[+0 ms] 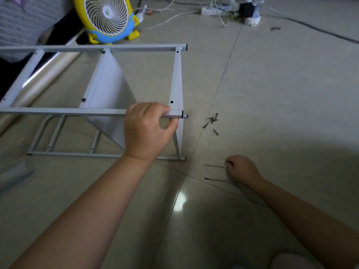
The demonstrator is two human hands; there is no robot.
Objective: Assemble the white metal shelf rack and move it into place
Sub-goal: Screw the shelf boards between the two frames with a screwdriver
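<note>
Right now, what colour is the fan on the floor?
The fan is yellow with a blue base and a white grille; the head view shows it.

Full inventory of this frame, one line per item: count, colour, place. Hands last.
shelf rack: one, white, on its side on the floor, left
screws: several, dark, loose on the floor right of the rack
thin metal rods: two, grey, on the floor by the right hand
fan: one, yellow and blue with a white grille, top left
power strip: one, white, top centre
plug adapter: one, black, beside the power strip
floor: grey tiles, glossy
left hand: grips the rack's near rail at its right end
right hand: at the end of the upper rod; grip unclear
</note>
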